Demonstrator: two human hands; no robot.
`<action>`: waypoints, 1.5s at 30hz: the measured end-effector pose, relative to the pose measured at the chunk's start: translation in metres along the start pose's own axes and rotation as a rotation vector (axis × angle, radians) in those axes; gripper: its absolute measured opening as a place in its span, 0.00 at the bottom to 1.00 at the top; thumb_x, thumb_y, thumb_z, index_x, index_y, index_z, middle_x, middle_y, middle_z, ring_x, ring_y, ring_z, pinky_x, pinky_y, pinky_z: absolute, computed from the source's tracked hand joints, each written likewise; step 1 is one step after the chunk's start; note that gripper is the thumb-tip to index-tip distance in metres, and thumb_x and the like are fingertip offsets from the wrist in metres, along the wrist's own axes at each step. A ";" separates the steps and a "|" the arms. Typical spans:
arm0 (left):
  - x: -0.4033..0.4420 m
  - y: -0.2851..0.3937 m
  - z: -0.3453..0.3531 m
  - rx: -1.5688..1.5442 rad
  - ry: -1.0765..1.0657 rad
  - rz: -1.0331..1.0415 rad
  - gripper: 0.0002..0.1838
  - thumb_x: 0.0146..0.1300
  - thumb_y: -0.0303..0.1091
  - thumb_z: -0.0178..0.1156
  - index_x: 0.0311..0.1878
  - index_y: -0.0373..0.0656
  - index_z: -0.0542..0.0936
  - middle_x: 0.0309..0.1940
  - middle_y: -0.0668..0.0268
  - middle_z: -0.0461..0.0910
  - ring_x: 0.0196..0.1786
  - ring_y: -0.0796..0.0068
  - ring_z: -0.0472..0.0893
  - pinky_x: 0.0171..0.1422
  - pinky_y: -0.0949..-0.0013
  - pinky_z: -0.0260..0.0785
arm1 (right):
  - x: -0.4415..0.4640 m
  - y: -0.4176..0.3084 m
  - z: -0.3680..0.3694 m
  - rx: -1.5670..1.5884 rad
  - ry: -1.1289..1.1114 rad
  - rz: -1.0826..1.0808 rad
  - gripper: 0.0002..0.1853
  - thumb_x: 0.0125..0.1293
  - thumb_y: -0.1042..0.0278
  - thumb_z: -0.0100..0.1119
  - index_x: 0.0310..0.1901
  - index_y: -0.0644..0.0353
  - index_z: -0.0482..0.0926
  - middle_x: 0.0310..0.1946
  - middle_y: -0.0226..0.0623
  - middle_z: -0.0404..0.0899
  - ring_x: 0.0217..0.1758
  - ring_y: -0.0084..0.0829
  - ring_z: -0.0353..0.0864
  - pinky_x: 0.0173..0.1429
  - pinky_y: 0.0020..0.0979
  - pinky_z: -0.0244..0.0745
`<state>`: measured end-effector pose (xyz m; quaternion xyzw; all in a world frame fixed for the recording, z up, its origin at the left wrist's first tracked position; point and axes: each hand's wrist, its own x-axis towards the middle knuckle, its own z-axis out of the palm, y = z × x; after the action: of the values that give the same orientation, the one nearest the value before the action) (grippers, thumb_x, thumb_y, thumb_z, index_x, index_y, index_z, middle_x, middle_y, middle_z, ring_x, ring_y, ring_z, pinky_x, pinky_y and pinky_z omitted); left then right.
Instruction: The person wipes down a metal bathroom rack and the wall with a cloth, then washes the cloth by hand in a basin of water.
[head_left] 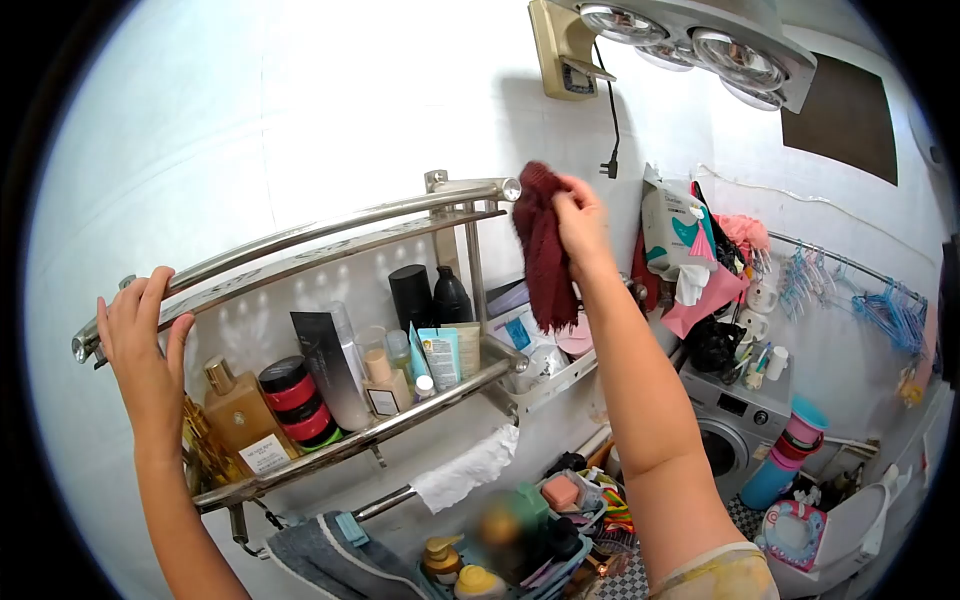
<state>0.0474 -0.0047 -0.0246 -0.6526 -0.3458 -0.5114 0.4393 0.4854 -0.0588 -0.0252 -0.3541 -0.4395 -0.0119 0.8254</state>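
My right hand [583,222] is closed on a dark red cloth [546,250], which hangs down just past the right end of the metal wall rack. Across the left end of the rack's top rail [330,227], my left hand [138,325] grips with its fingers over the metal and the thumb in front. On the tier below stand a perfume bottle [243,415], stacked black and red jars [298,400], a dark grey tube [330,370], a black cylinder [411,297] and several other cosmetics.
Below the rack hang a grey towel [335,560] and a white cloth [468,468]. A basket [560,575] holds pump bottles. To the right are a washing machine [735,420], a toilet [850,530] and blue hangers [890,318]. A lamp unit [720,50] juts out overhead.
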 end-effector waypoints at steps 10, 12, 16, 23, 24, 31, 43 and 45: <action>0.001 0.002 0.001 0.008 -0.013 0.000 0.20 0.56 0.34 0.60 0.53 0.46 0.72 0.47 0.64 0.72 0.54 0.65 0.69 0.72 0.53 0.44 | 0.025 -0.059 0.012 -0.329 -0.602 0.174 0.15 0.62 0.69 0.48 0.48 0.62 0.78 0.39 0.33 0.79 0.41 0.23 0.77 0.47 0.23 0.71; 0.001 0.002 0.000 -0.009 0.005 0.017 0.20 0.56 0.35 0.60 0.53 0.46 0.72 0.47 0.64 0.72 0.54 0.65 0.69 0.72 0.53 0.44 | 0.018 -0.041 0.009 -0.664 -0.385 -0.579 0.14 0.61 0.70 0.48 0.46 0.63 0.78 0.39 0.41 0.79 0.44 0.31 0.76 0.51 0.28 0.69; 0.002 0.005 -0.003 0.004 -0.001 0.000 0.20 0.55 0.35 0.60 0.53 0.46 0.72 0.46 0.65 0.72 0.53 0.65 0.69 0.72 0.53 0.44 | -0.028 -0.032 0.013 -0.638 -0.051 -0.791 0.10 0.54 0.70 0.57 0.39 0.52 0.81 0.44 0.44 0.71 0.41 0.43 0.76 0.47 0.34 0.71; 0.003 0.006 -0.007 0.010 -0.042 -0.003 0.20 0.55 0.35 0.60 0.52 0.48 0.73 0.46 0.65 0.73 0.54 0.65 0.69 0.71 0.52 0.45 | -0.036 -0.019 0.014 -0.780 0.024 -0.954 0.16 0.51 0.74 0.60 0.42 0.45 0.78 0.48 0.42 0.68 0.40 0.44 0.76 0.41 0.36 0.75; 0.003 0.006 -0.007 -0.003 -0.034 0.006 0.20 0.55 0.35 0.60 0.52 0.48 0.73 0.46 0.66 0.73 0.53 0.65 0.69 0.71 0.52 0.45 | -0.033 -0.017 0.012 -0.763 0.034 -0.941 0.15 0.51 0.74 0.59 0.42 0.47 0.78 0.48 0.42 0.68 0.42 0.44 0.75 0.44 0.36 0.74; 0.003 0.004 -0.012 0.042 -0.133 -0.012 0.25 0.59 0.31 0.57 0.61 0.51 0.67 0.53 0.66 0.72 0.57 0.68 0.69 0.73 0.54 0.43 | -0.036 -0.002 0.005 -0.205 0.088 -0.497 0.11 0.63 0.69 0.55 0.46 0.63 0.74 0.42 0.34 0.73 0.45 0.26 0.72 0.53 0.26 0.67; -0.033 -0.059 -0.031 -0.046 0.193 -0.279 0.24 0.66 0.29 0.48 0.65 0.48 0.61 0.61 0.62 0.65 0.66 0.60 0.62 0.70 0.61 0.50 | -0.099 -0.013 0.063 0.243 0.122 0.033 0.15 0.64 0.66 0.56 0.50 0.65 0.74 0.40 0.32 0.78 0.40 0.20 0.75 0.45 0.21 0.71; -0.035 -0.057 -0.030 -0.679 0.040 -0.524 0.24 0.66 0.31 0.48 0.66 0.49 0.60 0.62 0.58 0.63 0.61 0.62 0.67 0.65 0.62 0.58 | -0.110 -0.007 0.082 0.071 0.076 -0.041 0.15 0.63 0.66 0.57 0.48 0.66 0.75 0.40 0.33 0.78 0.42 0.22 0.74 0.49 0.22 0.69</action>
<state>-0.0234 -0.0112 -0.0434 -0.6403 -0.3030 -0.7032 0.0614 0.3569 -0.0475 -0.0726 -0.3148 -0.4153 -0.0266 0.8531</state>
